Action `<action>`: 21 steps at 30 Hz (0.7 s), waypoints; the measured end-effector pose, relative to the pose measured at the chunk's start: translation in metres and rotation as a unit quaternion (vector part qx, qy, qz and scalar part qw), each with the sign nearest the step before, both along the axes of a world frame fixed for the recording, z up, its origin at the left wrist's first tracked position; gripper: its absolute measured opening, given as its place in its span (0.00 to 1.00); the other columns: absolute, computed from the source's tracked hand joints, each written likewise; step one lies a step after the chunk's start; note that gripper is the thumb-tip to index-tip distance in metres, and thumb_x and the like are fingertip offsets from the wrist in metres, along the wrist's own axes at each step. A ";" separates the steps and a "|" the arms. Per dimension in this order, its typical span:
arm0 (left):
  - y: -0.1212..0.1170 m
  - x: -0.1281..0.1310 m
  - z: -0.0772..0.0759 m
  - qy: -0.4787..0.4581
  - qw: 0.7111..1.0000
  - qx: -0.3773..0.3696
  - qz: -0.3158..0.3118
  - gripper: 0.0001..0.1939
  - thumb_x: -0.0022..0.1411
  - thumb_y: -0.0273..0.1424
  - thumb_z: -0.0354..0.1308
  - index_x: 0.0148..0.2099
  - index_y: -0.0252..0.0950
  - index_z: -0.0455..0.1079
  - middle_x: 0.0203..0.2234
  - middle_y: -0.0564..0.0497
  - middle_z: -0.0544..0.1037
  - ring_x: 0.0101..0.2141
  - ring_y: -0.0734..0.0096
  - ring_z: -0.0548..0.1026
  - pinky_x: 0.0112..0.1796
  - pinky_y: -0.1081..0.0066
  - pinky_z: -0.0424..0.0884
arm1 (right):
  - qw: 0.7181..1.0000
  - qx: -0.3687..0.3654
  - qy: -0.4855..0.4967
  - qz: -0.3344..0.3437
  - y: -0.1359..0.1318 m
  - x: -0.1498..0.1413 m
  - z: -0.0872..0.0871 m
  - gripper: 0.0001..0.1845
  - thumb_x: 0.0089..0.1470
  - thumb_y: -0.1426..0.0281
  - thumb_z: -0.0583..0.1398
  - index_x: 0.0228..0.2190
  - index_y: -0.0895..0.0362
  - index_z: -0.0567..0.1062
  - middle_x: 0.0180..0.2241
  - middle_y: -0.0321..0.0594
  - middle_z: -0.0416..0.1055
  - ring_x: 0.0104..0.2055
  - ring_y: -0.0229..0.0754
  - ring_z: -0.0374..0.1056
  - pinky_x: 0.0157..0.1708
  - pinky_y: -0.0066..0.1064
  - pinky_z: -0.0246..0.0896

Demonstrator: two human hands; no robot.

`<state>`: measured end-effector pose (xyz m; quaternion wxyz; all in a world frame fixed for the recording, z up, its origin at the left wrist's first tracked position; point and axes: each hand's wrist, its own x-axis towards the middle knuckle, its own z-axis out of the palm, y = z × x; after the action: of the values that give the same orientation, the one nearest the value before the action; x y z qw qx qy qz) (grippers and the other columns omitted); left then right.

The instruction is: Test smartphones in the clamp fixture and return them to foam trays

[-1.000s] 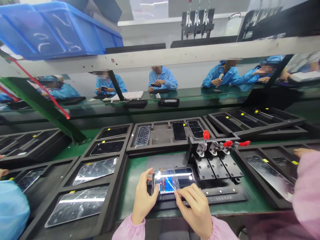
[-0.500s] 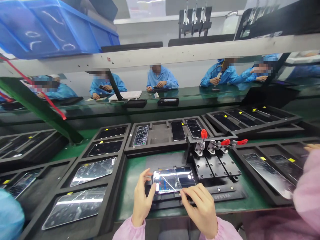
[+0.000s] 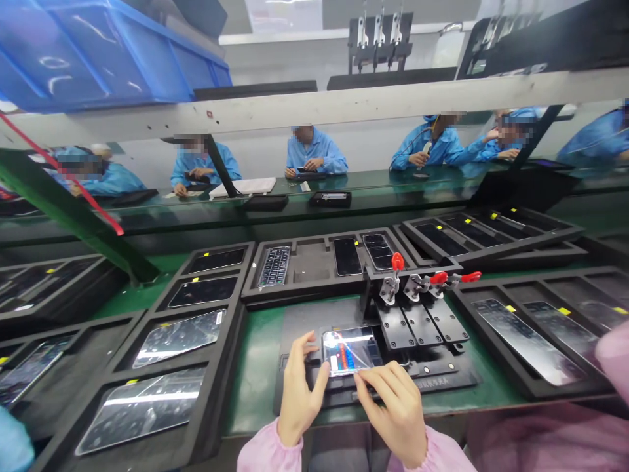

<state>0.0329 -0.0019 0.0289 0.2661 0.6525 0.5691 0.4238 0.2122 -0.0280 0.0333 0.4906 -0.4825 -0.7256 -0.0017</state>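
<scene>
A phone (image 3: 346,354) with a lit, reflective screen lies flat in a black clamping fixture (image 3: 432,387), its right end beneath the fixture's metal blocks (image 3: 410,324). My left hand (image 3: 302,387) curves about the phone's left end, thumb at the near corner and forefinger by the far one. At the near long edge, the thumb and forefinger of my right hand (image 3: 393,406) are pinched together on the phone's rim. Whether they also hold a thin film there I cannot make out. Red-tipped toggle clamps (image 3: 397,262) stand behind the blocks.
Black foam trays (image 3: 236,314) with phones and screen panels flank the fixture left, right and behind. A white shelf beam (image 3: 314,101) carrying a blue bin (image 3: 113,59) crosses above. Co-workers in blue sit across the green bench; a pink sleeve (image 3: 614,357) shows at right.
The phone has slid to the right, so more of it lies under the blocks. My left hand has moved right along with it; my right hand stays at the near edge.
</scene>
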 end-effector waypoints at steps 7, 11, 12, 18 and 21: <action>0.008 0.015 0.001 -0.029 0.996 -0.040 -0.069 0.25 0.60 0.28 0.49 0.59 0.40 0.50 0.46 0.45 0.68 0.44 0.65 0.70 0.47 0.61 0.67 | 1.000 0.002 -0.003 -0.015 -0.002 0.007 0.000 0.06 0.47 0.79 0.60 0.28 0.56 0.71 0.25 0.36 0.70 0.27 0.34 0.59 0.29 0.30 0.54; 0.013 0.007 -0.002 -0.031 0.993 -0.036 -0.112 0.31 0.55 0.21 0.48 0.60 0.42 0.49 0.47 0.47 0.68 0.46 0.67 0.70 0.50 0.60 0.66 | 1.000 0.000 -0.003 -0.016 -0.002 0.008 0.001 0.06 0.47 0.78 0.60 0.28 0.56 0.72 0.25 0.36 0.70 0.27 0.34 0.60 0.30 0.30 0.54; 0.014 0.005 -0.003 -0.029 0.992 -0.035 -0.119 0.31 0.55 0.21 0.48 0.60 0.42 0.49 0.46 0.47 0.68 0.46 0.67 0.70 0.50 0.60 0.66 | 1.000 0.002 -0.003 -0.017 -0.002 0.008 0.001 0.06 0.47 0.78 0.60 0.28 0.56 0.72 0.25 0.36 0.70 0.27 0.34 0.60 0.30 0.30 0.54; 0.017 -0.009 -0.006 -0.018 0.994 -0.032 -0.108 0.28 0.59 0.24 0.46 0.61 0.44 0.48 0.42 0.48 0.67 0.42 0.68 0.73 0.49 0.59 0.68 | 1.000 0.003 -0.010 -0.026 -0.005 0.007 -0.004 0.05 0.47 0.77 0.60 0.29 0.56 0.72 0.24 0.35 0.69 0.27 0.34 0.62 0.30 0.30 0.55; 0.016 -0.019 -0.008 -0.018 0.995 -0.032 -0.090 0.28 0.60 0.25 0.47 0.61 0.44 0.48 0.44 0.47 0.66 0.42 0.69 0.73 0.49 0.60 0.69 | 1.000 0.003 -0.003 -0.018 -0.006 0.004 -0.004 0.05 0.47 0.77 0.60 0.29 0.56 0.72 0.24 0.35 0.69 0.27 0.35 0.62 0.30 0.30 0.55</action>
<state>0.0141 0.0137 0.0213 0.3343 0.6842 0.5165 0.3915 0.2167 -0.0342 0.0291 0.4898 -0.4944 -0.7179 -0.0137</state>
